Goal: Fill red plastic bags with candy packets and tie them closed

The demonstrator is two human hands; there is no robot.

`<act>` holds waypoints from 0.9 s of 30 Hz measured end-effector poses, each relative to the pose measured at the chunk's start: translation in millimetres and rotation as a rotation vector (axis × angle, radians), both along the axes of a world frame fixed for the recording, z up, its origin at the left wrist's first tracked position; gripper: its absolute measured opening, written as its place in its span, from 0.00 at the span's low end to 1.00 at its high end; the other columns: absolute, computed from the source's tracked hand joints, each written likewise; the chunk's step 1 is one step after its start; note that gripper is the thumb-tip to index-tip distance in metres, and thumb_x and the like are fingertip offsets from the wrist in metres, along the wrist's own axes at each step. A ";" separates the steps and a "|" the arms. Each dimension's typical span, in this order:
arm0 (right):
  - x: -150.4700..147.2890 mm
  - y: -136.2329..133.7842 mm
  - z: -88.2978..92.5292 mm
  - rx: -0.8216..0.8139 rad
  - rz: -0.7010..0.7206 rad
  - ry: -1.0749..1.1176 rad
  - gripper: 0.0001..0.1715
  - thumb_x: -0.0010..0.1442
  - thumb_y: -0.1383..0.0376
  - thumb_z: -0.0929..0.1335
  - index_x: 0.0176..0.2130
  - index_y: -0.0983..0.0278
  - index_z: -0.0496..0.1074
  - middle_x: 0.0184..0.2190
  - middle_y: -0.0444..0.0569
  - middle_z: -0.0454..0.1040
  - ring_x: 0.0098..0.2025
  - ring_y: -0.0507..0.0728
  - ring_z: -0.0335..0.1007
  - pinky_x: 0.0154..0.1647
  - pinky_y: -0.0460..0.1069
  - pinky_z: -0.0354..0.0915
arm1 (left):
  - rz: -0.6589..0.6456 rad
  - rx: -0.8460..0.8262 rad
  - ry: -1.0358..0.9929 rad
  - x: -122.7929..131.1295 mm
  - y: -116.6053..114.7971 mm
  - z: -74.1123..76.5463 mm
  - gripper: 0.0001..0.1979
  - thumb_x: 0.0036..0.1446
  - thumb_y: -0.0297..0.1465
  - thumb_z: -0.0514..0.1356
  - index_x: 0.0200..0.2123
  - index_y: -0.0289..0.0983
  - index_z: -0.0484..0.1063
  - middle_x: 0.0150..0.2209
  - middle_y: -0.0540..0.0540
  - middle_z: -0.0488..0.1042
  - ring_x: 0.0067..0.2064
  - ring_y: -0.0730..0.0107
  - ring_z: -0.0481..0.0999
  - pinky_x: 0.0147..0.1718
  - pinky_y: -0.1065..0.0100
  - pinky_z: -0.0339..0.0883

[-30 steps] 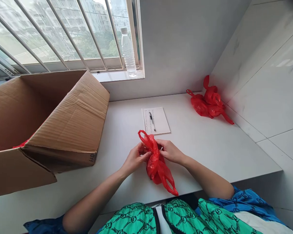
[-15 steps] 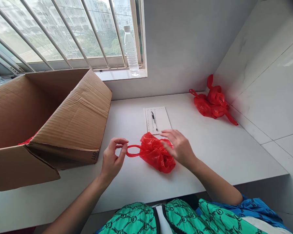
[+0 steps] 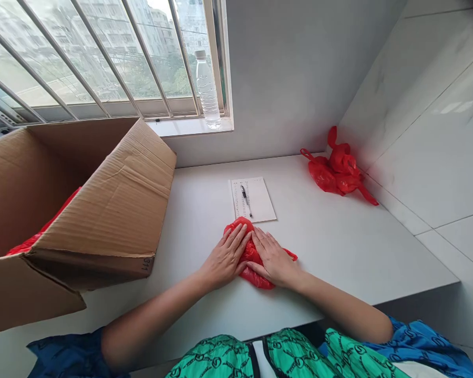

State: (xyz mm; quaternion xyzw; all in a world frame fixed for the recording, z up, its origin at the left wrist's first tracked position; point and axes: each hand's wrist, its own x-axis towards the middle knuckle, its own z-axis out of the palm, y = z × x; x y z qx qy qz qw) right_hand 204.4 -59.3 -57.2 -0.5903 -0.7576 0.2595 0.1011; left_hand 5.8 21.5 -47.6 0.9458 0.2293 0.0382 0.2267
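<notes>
Palms down and fingers extended, your left hand (image 3: 226,260) and right hand (image 3: 274,260) lie flat over a crumpled red plastic bag (image 3: 258,282) near the front of the white bench (image 3: 339,236), neither grip clenched. Uneven pressure could skid the slick film sideways or let its folds spring up; a forward push could shove the white paper notebook (image 3: 264,202) and slim black-and-clear pen (image 3: 245,199) just beyond. Farther back, bunched red plastic bags (image 3: 339,176) sit in the corner.
</notes>
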 end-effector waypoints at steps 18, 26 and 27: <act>32.4 13.6 27.3 -0.017 -0.049 0.116 0.40 0.57 0.47 0.71 0.62 0.61 0.64 0.60 0.57 0.68 0.60 0.67 0.64 0.61 0.64 0.60 | 0.150 -0.164 -0.177 -12.5 13.4 15.7 0.21 0.62 0.40 0.60 0.57 0.43 0.69 0.64 0.40 0.64 0.65 0.49 0.61 0.63 0.48 0.55; 35.0 15.2 40.0 0.019 0.030 0.322 0.09 0.61 0.68 0.68 0.43 0.58 0.75 0.40 0.48 0.77 0.42 0.59 0.72 0.46 0.56 0.66 | 0.123 -0.181 -0.075 13.0 2.9 32.4 0.18 0.63 0.45 0.58 0.49 0.41 0.74 0.43 0.41 0.78 0.45 0.56 0.75 0.50 0.56 0.62; 35.6 14.1 42.2 0.029 0.030 0.377 0.10 0.62 0.69 0.67 0.43 0.58 0.75 0.40 0.47 0.77 0.42 0.58 0.72 0.46 0.56 0.67 | 0.125 -0.184 -0.056 15.6 2.4 35.1 0.16 0.64 0.44 0.56 0.43 0.40 0.75 0.38 0.42 0.78 0.41 0.58 0.75 0.47 0.58 0.62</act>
